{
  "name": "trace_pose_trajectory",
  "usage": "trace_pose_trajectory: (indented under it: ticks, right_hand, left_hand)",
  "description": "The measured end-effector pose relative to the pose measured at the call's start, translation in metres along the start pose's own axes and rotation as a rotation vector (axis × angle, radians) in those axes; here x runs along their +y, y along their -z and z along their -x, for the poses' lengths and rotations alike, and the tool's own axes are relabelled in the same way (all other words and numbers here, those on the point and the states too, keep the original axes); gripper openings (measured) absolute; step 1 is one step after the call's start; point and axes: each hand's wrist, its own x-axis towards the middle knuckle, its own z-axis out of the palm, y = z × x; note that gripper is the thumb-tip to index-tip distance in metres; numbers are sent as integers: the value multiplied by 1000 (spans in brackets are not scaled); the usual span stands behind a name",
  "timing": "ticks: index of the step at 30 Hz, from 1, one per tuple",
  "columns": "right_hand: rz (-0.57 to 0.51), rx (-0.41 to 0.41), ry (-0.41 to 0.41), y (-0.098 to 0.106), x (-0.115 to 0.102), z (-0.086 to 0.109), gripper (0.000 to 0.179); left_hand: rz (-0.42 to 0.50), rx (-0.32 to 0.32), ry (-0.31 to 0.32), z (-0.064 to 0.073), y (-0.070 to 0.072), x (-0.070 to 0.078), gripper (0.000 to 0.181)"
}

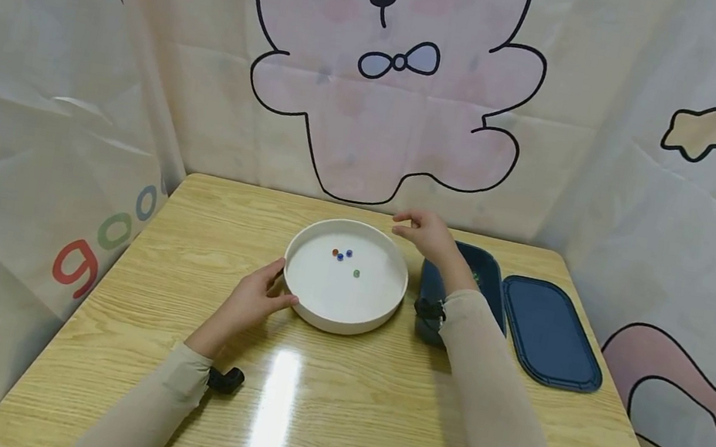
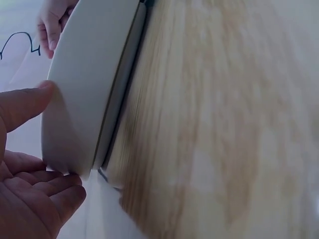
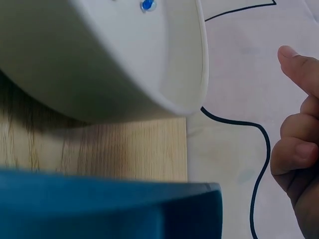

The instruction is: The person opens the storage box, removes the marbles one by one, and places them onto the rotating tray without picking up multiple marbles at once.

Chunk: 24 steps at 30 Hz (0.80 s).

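Observation:
A round white dish (image 1: 343, 315) stands on the table with several small coloured beads (image 1: 340, 257) in it: blue, orange and green. My left hand (image 1: 252, 302) is at its near left side, thumb and fingers spread. In the left wrist view the thumb (image 2: 30, 102) touches the dish's upper edge and the fingertips (image 2: 67, 191) meet its side wall. Beyond the dish's far right rim, my right hand (image 1: 428, 236) hovers in the air. Its fingers (image 3: 299, 149) are loosely bent, and no bead shows between them.
A dark blue container (image 1: 481, 263) stands right of the dish, partly under my right forearm, with small green bits inside. Its blue lid (image 1: 552, 332) lies flat to the right. A printed curtain (image 1: 371, 140) hangs behind the table (image 1: 356, 411).

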Motion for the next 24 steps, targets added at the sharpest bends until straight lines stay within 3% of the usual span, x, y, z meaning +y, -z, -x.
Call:
trace_pose_trajectory:
  ticks: [13, 24]
  right_hand:
    - [-22, 51, 8, 19, 21, 15, 34]
    - [0, 123, 6, 35, 45, 31, 33]
  left_hand:
    - [-33, 14, -18, -1, -3, 1, 90]
    - [-5, 11, -14, 1, -6, 1, 89]
